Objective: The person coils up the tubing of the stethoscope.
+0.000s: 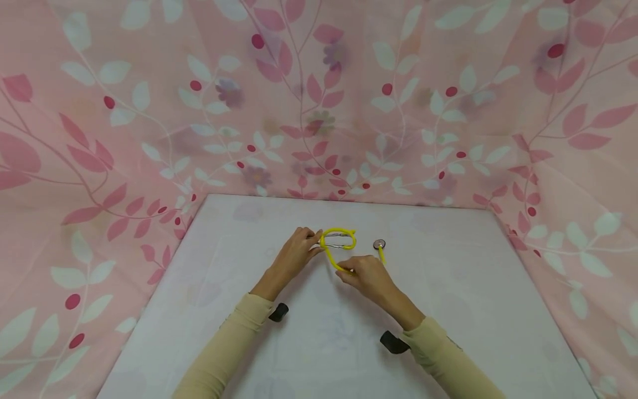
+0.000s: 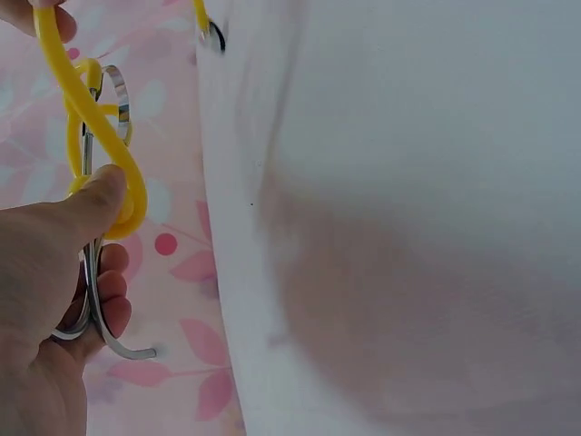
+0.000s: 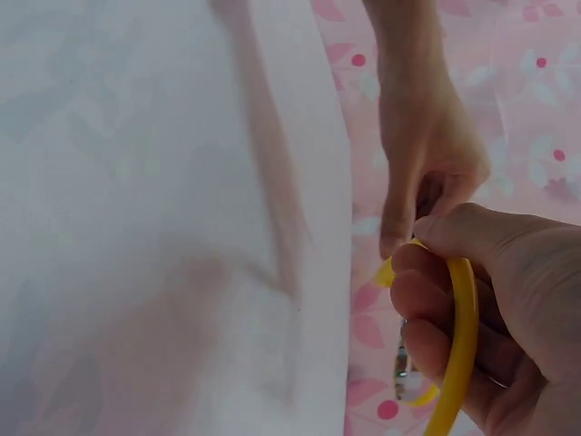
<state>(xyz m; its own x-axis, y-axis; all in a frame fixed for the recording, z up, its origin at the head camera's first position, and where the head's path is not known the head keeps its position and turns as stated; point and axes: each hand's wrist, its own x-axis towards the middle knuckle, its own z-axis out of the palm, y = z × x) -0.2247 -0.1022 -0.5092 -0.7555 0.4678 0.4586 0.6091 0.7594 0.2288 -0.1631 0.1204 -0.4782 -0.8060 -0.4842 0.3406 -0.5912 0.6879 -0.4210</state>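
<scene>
A stethoscope with yellow tubing [image 1: 331, 258] and silver metal ear tubes [image 2: 98, 300] is between my two hands. My left hand [image 1: 295, 250] grips the folded ear tubes and tubing, its thumb pressing on a yellow bend in the left wrist view. The tubing loops round the metal tubes. Lower and to the right, my right hand [image 1: 368, 275] pinches the tubing [image 3: 463, 336], which runs across its curled fingers in the right wrist view. The round chest piece [image 1: 379, 244] shows beyond the right hand, on a short stretch of yellow tube.
The white-covered table [image 1: 319, 343] lies under both hands. Pink leaf-patterned cloth [image 1: 319, 111] rises behind it and along both sides. A black strap piece [image 1: 279, 312] shows beside the left sleeve and another black piece [image 1: 394, 342] beside the right sleeve.
</scene>
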